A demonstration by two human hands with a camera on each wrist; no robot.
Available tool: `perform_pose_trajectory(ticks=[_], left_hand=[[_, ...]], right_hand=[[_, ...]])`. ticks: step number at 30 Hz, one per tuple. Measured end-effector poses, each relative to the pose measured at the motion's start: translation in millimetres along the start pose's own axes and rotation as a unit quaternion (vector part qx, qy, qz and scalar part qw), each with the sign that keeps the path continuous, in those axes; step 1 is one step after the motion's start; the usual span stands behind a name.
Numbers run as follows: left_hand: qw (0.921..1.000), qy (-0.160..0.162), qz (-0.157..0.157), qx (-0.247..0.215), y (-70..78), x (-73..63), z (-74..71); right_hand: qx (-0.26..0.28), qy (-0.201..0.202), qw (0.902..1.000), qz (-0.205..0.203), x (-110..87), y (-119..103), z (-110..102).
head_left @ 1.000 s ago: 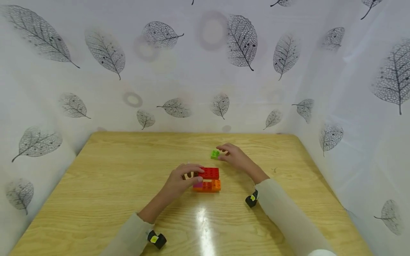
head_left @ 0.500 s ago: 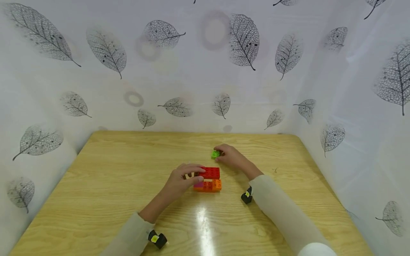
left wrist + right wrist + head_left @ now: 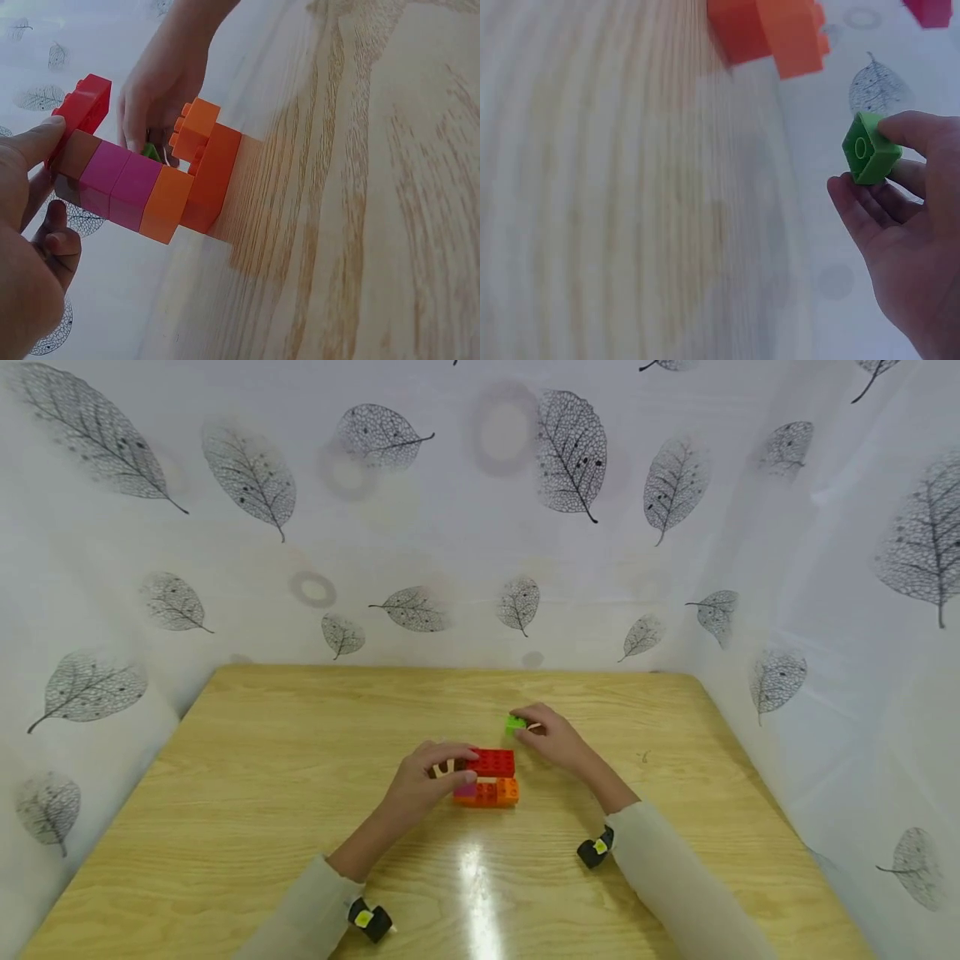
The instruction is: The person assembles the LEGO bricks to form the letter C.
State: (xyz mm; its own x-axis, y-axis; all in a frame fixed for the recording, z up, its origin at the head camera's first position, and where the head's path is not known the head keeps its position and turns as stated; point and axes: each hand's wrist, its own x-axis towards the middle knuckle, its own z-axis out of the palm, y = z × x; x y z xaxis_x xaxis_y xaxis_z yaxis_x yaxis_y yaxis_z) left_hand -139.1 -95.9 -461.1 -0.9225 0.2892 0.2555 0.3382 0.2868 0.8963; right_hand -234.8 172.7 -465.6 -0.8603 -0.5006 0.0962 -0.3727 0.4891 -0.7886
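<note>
A toy-brick build stands on the wooden table. It has an orange brick base point(image 3: 214, 180), a smaller orange brick point(image 3: 199, 120), a column with pink bricks point(image 3: 120, 184) and a brown brick point(image 3: 77, 154), and a red brick point(image 3: 495, 763) on top. My left hand point(image 3: 420, 785) holds the column's upper end, fingers at the red and brown bricks; its far side is hidden. Behind the build, my right hand point(image 3: 558, 739) pinches a small green brick point(image 3: 871, 150) between thumb and fingers. The green brick's hollow underside shows in the right wrist view, raised off the table.
The wooden table point(image 3: 262, 777) runs back to a white curtain point(image 3: 450, 543) printed with grey leaves. A black wrist device point(image 3: 369, 920) is on the left sleeve and another black device point(image 3: 596, 847) on the right sleeve.
My right hand has closed its fingers on the green brick, lifted it and shifted it slightly right. My left hand stays on the build.
</note>
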Motion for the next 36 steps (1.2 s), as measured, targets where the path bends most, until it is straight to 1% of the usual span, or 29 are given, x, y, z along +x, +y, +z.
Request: perform_pose_trajectory(ticks=[6,9,13,15,18,20,23,26,29,32,36], left_hand=[[1.0,0.001,-0.006,0.007,1.0,0.3,0.0],[0.9999,0.0,-0.009,0.007,1.2,-0.8,0.5],[0.9999,0.0,-0.009,0.004,2.1,-1.3,0.6],[1.0,0.001,-0.008,0.004,2.5,-1.2,0.5],[1.0,0.003,-0.007,0.005,2.8,-1.1,0.3],[1.0,0.003,-0.007,0.006,3.4,-0.9,0.3],[1.0,0.002,-0.004,0.006,4.4,-1.0,0.2],[1.0,0.002,-0.005,0.005,4.7,-1.0,0.2],[1.0,0.005,-0.008,0.001,4.5,-0.8,0.2],[0.9999,0.007,-0.01,-0.003,3.7,-0.7,0.4],[1.0,0.009,-0.002,-0.002,2.5,-1.4,0.7]], right_hand=[[0.082,0.027,0.9963,-0.004,-28.7,-17.4,-3.5],[0.096,0.031,0.9949,0.004,-39.8,-21.9,-4.0],[0.096,0.026,0.9948,0.019,-50.8,-24.1,-1.9],[0.107,0.018,0.9937,0.028,-55.2,-25.5,0.2],[0.114,0.008,0.9926,0.038,-60.2,-27.5,3.1],[0.115,0.004,0.9927,0.039,-62.5,-28.3,3.8],[0.112,0.002,0.9933,0.026,-66.2,-29.7,4.1],[0.124,0.0,0.9923,0.009,-69.7,-31.2,4.9],[0.138,-0.004,0.9904,0.005,-72.1,-34.7,5.9],[0.146,-0.004,0.9891,0.017,-73.7,-37.8,6.8],[0.143,-0.004,0.9889,0.039,-75.1,-38.3,8.1]])
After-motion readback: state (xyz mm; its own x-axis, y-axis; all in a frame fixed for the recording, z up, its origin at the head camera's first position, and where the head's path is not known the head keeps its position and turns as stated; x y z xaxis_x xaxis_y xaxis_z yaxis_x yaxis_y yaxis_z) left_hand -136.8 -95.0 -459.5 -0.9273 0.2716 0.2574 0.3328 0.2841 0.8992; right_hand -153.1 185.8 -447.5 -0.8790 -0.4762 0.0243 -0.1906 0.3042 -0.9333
